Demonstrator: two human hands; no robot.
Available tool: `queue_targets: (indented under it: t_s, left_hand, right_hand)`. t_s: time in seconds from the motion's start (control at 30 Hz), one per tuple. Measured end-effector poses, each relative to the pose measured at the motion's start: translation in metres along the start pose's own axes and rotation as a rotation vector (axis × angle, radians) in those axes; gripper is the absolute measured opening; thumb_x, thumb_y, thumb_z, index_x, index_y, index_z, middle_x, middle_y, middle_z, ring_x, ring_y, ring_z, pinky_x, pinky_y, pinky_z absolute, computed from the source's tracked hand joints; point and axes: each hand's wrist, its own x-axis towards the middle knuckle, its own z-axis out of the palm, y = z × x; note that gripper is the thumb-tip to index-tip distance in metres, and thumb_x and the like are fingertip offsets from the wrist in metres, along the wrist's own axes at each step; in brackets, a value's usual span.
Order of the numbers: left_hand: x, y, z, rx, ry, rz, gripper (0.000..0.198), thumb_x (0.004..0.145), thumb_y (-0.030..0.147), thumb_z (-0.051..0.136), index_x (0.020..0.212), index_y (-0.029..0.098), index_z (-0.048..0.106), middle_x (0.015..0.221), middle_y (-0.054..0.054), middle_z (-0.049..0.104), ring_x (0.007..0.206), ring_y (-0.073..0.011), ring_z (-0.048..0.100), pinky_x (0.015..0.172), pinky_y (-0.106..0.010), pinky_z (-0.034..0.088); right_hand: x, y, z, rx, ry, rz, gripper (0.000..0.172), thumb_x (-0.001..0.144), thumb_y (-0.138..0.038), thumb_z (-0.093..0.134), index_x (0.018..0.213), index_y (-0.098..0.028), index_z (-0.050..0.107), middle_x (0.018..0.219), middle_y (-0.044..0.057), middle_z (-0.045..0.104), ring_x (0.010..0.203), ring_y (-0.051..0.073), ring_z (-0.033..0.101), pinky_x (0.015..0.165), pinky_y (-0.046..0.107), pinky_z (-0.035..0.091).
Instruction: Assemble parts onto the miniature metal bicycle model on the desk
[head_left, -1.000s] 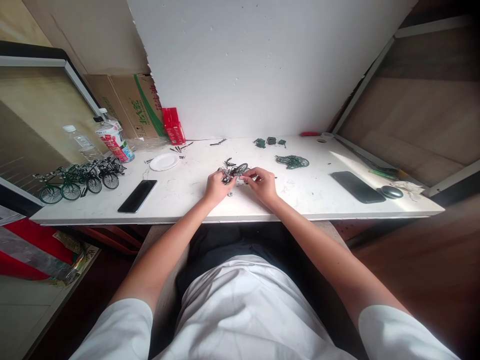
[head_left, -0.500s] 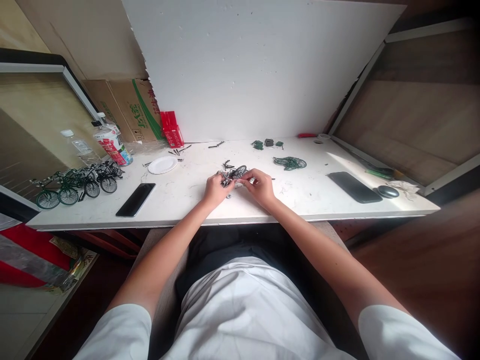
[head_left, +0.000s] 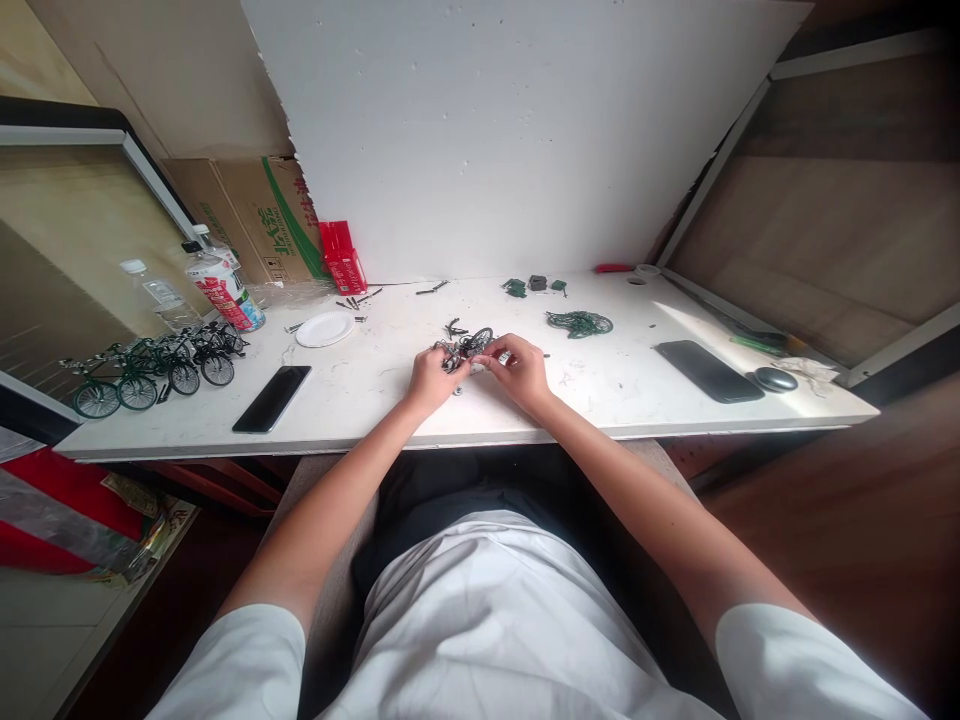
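Observation:
Near the front middle of the white table, my left hand (head_left: 433,378) is closed around one side of a small dark model bicycle (head_left: 475,343). From the other side, my right hand (head_left: 517,368) pinches at it with thumb and fingertips; any small part between those fingers is too tiny to make out. A spoked wheel shows between the two hands, while my fingers hide much of the rest. Just behind it lies a small black part (head_left: 455,328), and a tiny metallic piece (head_left: 458,391) rests in front.
Several model bicycles (head_left: 154,370) stand at the left, before bottles (head_left: 225,288). A phone (head_left: 271,399) and paper plate (head_left: 325,329) lie nearer. Green wheels (head_left: 579,324) and green parts (head_left: 514,288) sit behind right. A black slab (head_left: 709,371) and mouse (head_left: 775,379) lie far right.
Almost nothing differs. Both hands stay at the model bicycle, and the right hand's fingers have shifted very slightly.

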Motion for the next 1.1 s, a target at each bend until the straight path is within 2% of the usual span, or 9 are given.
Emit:
queue_targets:
  t_s: [0.37, 0.6, 0.93, 1.1]
  left_hand:
    - [-0.0003, 0.0009, -0.0005, 0.011, -0.011, -0.011, 0.011, 0.084, 0.025, 0.085, 0.081, 0.019, 0.075, 0.087, -0.009, 0.083, 0.077, -0.0228, 0.077, 0.069, -0.033, 0.061]
    - [0.0002, 0.0011, 0.0000, 0.011, -0.007, -0.003, 0.013, 0.084, 0.025, 0.084, 0.079, 0.020, 0.074, 0.084, -0.008, 0.082, 0.076, -0.0228, 0.077, 0.071, -0.034, 0.061]
    - [0.0009, 0.0028, 0.0009, 0.008, 0.016, 0.013, 0.017, 0.088, 0.031, 0.082, 0.079, 0.020, 0.073, 0.082, -0.008, 0.081, 0.077, -0.0232, 0.077, 0.074, -0.034, 0.060]
    - [0.0009, 0.0026, 0.0005, -0.028, 0.035, 0.052, 0.017, 0.090, 0.032, 0.080, 0.080, 0.020, 0.073, 0.080, -0.007, 0.080, 0.075, -0.0215, 0.076, 0.072, -0.032, 0.058]
  right_hand:
    - [0.0009, 0.0003, -0.0007, 0.040, 0.006, 0.058, 0.059, 0.084, -0.082, 0.081, 0.092, -0.024, 0.074, 0.095, 0.010, 0.081, 0.083, 0.027, 0.075, 0.065, 0.040, 0.057]
    - [0.0011, 0.0013, -0.0008, 0.033, 0.002, 0.000, 0.051, 0.091, -0.076, 0.079, 0.083, -0.026, 0.074, 0.088, 0.009, 0.079, 0.081, 0.026, 0.072, 0.063, 0.040, 0.054]
    - [0.0006, 0.0014, -0.0006, -0.002, 0.001, -0.002, 0.056, 0.096, -0.080, 0.068, 0.085, -0.026, 0.071, 0.087, 0.009, 0.077, 0.078, 0.025, 0.069, 0.065, 0.041, 0.054]
    - [-0.0004, 0.0040, 0.0001, -0.014, -0.004, -0.037, 0.053, 0.100, -0.076, 0.066, 0.086, -0.026, 0.068, 0.086, 0.008, 0.074, 0.077, 0.024, 0.068, 0.063, 0.040, 0.052]
